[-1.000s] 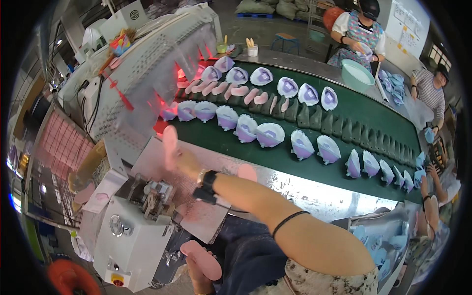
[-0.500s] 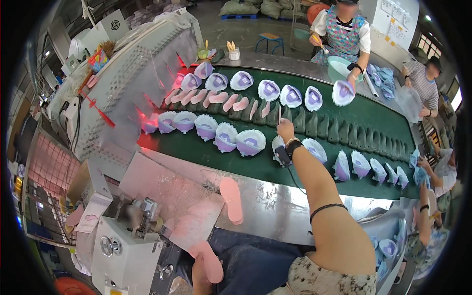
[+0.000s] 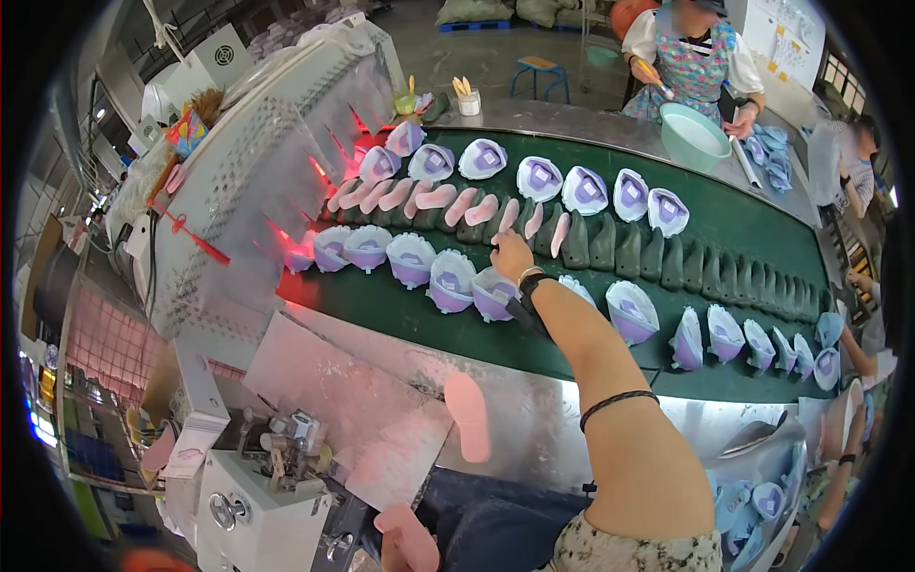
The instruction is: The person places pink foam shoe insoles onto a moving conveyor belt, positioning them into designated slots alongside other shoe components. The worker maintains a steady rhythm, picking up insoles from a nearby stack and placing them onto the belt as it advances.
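My right hand (image 3: 513, 255) reaches across the green conveyor belt (image 3: 381, 286). Its fingers are closed at the lower end of a pink insole (image 3: 509, 215), which rests against one of the dark shoe lasts (image 3: 600, 243) along the belt's middle. Just right of it, two more pink insoles stand on lasts, one of them a narrow upright insole (image 3: 559, 234). Low in the picture, my left hand (image 3: 391, 551) is closed on another pink insole (image 3: 412, 537), which hides most of its fingers. A single pink insole (image 3: 467, 416) lies on the metal edge near me.
Purple-and-white shoe uppers (image 3: 632, 313) line both sides of the lasts. Red light glows at the machine housing (image 3: 286, 143) on the left. A white machine (image 3: 257, 505) stands near my left hand. Across the belt, a person holds a brush by a pale green basin (image 3: 694, 136).
My right hand has left the narrow upright insole and moved left to another. The person opposite has set a shoe upper on the belt. My left hand still holds its insole.
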`<action>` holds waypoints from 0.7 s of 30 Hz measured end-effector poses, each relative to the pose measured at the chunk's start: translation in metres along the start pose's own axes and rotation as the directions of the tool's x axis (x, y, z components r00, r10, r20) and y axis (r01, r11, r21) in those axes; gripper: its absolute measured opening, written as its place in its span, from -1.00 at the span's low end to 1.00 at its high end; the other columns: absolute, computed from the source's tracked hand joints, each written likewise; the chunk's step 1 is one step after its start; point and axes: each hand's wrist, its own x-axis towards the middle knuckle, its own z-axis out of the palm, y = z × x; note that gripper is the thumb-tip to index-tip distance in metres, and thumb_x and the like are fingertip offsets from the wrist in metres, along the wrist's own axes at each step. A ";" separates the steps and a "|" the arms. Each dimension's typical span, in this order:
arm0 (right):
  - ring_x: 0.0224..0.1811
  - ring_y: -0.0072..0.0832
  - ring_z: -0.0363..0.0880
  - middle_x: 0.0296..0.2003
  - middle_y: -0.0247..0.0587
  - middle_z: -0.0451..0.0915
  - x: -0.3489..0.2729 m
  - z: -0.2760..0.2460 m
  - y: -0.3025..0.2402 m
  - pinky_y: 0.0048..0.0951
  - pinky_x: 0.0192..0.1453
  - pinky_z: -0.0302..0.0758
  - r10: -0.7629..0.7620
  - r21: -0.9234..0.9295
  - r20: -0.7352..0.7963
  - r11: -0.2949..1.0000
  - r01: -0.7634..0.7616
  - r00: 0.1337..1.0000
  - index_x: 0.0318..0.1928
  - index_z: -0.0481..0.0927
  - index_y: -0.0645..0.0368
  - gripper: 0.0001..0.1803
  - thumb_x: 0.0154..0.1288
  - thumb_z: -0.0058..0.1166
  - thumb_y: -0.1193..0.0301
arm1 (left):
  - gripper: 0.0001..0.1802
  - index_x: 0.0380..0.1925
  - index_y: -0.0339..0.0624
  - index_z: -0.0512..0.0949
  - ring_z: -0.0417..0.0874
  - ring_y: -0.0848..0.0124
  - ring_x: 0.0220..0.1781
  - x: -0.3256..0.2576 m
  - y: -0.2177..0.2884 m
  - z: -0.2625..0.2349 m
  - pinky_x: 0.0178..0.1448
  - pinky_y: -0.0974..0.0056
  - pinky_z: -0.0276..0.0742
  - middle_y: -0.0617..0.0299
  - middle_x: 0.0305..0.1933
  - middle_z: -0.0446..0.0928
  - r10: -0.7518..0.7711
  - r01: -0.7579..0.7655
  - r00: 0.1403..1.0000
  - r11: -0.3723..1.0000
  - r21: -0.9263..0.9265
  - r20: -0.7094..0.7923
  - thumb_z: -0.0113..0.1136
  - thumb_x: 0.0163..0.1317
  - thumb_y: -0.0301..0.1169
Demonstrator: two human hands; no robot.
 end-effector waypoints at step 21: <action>-0.32 -0.03 0.57 -0.43 -0.03 0.57 -0.013 -0.055 -0.024 -0.11 -0.23 0.48 0.260 0.201 -0.019 0.947 -0.252 0.965 -0.41 0.52 0.18 -0.81 0.11 0.06 0.31 | -0.67 -0.11 -0.04 0.47 0.51 0.43 -0.29 0.036 -0.023 -0.014 -0.20 0.33 0.47 0.32 -0.33 0.49 0.093 -0.049 0.974 0.977 -0.208 0.208 -0.08 0.42 -0.07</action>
